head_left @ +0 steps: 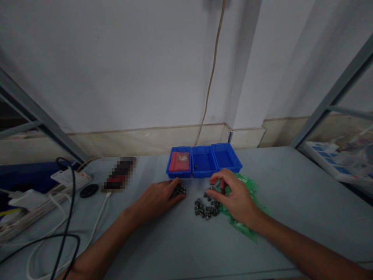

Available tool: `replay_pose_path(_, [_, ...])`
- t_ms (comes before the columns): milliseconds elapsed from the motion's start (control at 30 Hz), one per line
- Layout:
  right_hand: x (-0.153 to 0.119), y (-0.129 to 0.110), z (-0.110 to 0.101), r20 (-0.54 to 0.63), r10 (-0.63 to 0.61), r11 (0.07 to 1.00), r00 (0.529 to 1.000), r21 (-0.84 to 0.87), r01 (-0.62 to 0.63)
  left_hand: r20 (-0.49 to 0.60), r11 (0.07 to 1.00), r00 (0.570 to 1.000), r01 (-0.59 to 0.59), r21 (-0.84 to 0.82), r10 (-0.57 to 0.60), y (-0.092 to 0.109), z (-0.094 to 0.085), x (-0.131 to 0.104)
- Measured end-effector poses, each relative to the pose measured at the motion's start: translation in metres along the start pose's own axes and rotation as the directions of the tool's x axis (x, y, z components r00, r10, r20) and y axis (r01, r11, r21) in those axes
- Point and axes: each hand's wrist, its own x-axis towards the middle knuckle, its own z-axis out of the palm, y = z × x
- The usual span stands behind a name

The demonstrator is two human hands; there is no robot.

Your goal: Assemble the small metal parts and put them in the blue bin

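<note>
On the grey table lies a loose pile of small dark metal screws (206, 210). My right hand (233, 194) is just above and right of the pile, thumb and fingertips pinched on a screw (212, 187). Green plastic film (243, 227) lies partly under that hand. To the left, my left hand (160, 197) curls round several small metal pieces (180, 189), resting on the table. Behind the hands stand three joined blue bins: the left bin (168, 171) holds a red packet (178, 162), the middle bin (204, 174) a tiny dark piece, and the right bin (227, 157) shows nothing inside.
At left are a blurred phone-like object (119, 175) with a white cable, a round black disc (89, 190), power strips (26, 217) and black cables. A wall stands behind the table (163, 249). Beyond a metal frame at right are plastic-wrapped items (346, 155).
</note>
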Motion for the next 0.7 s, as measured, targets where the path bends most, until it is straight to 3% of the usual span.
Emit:
replay_pose_path(100, [-0.0019, -0.0029, -0.0022, 0.038, -0.140, 0.987, 0.989, -0.080, 0.142, -0.005, 1.000, 1.000, -0.005, 0.001, 0.005, -0.0012, 0.0015, 0.0006])
replay_pose_path(233, [-0.0025, -0.0046, -0.0023, 0.060, -0.169, 0.981, 0.984, -0.088, 0.174, -0.037, 1.000, 0.999, -0.022, -0.012, 0.022, -0.0038, 0.0039, 0.0008])
replay_pose_path(433, [0.0006, -0.0072, -0.0025, 0.029, -0.010, 0.999, 1.000, 0.032, 0.009, -0.037, 1.000, 0.999, -0.024, -0.009, 0.023, -0.0028, 0.0034, 0.0003])
replay_pose_path(700, [0.0000, -0.0046, 0.0023, 0.161, 0.215, 0.908, 0.963, 0.329, -0.258, -0.011, 1.000, 1.000, -0.003, -0.021, 0.003, 0.0005, -0.0001, 0.0002])
